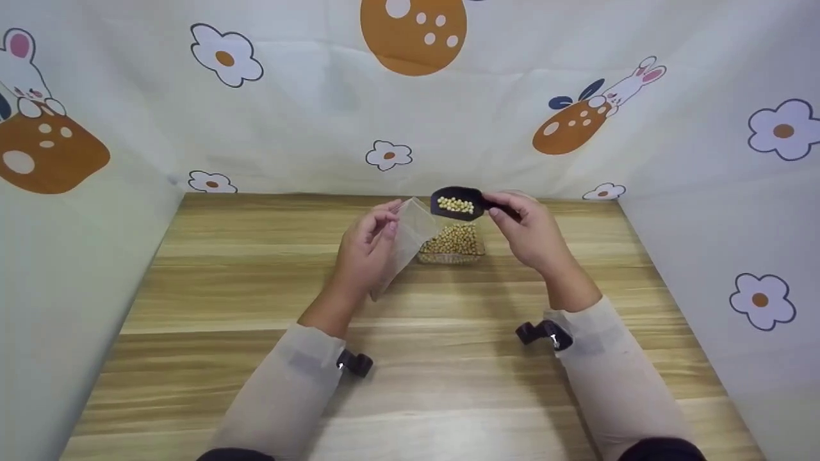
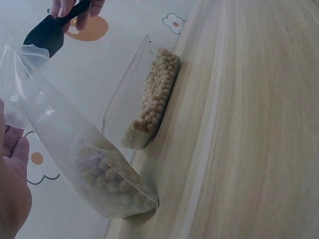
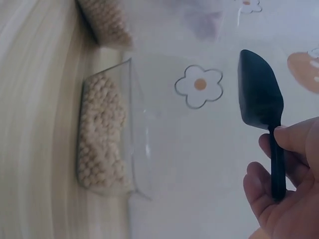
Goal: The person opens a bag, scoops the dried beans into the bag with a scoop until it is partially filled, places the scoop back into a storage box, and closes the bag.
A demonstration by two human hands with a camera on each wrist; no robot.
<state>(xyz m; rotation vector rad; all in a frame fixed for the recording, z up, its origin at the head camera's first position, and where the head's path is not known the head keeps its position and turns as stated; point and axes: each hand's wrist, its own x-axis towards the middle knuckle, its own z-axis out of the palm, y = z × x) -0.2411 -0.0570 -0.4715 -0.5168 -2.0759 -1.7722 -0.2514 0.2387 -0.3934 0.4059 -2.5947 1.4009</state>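
Observation:
My left hand (image 1: 366,251) grips a clear plastic bag (image 1: 410,240) by its upper edge. In the left wrist view, a heap of soybeans (image 2: 112,181) fills the bottom of the bag, which touches the table. With thumb and fingers, my right hand (image 1: 533,235) holds a black scoop (image 3: 259,92) by its handle. A small load of soybeans (image 1: 456,205) lies in the scoop's bowl, level with the bag's mouth and close to it. Below the scoop, a clear box (image 1: 448,258) of soybeans (image 1: 456,240) stands on the table.
The wood-grain table (image 1: 230,275) is bounded by a hanging cloth (image 1: 301,115) printed with flowers and rabbits at the back and sides. A small black camera (image 1: 353,363) sits on the left wrist, another camera (image 1: 544,334) on the right.

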